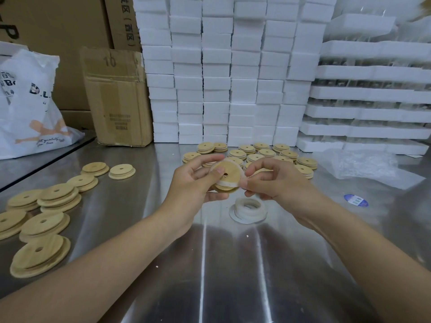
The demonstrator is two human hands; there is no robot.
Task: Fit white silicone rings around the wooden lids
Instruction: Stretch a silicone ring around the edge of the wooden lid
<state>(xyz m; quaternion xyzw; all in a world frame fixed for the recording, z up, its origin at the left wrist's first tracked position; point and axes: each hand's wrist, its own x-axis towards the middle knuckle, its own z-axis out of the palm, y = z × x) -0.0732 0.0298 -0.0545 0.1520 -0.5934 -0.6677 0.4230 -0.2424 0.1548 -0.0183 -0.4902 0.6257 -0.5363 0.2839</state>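
Gripping wooden lid (234,171) with left hand (193,183); right hand (275,180) pinches white ring (227,183) onto it. Cardboard box (116,96): contents unseen. Steel table (210,264), foam blocks (221,73) behind.

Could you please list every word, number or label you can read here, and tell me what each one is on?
"10": on the top flap of the open cardboard box.
"D.L": on the white plastic bag; its other print is cut off or too small.
Chinese characters on the tall carton behind: sideways, I cannot read them surely.
Printed block low on the cardboard box: blurred.
Blue sticker on the steel table: blurred.
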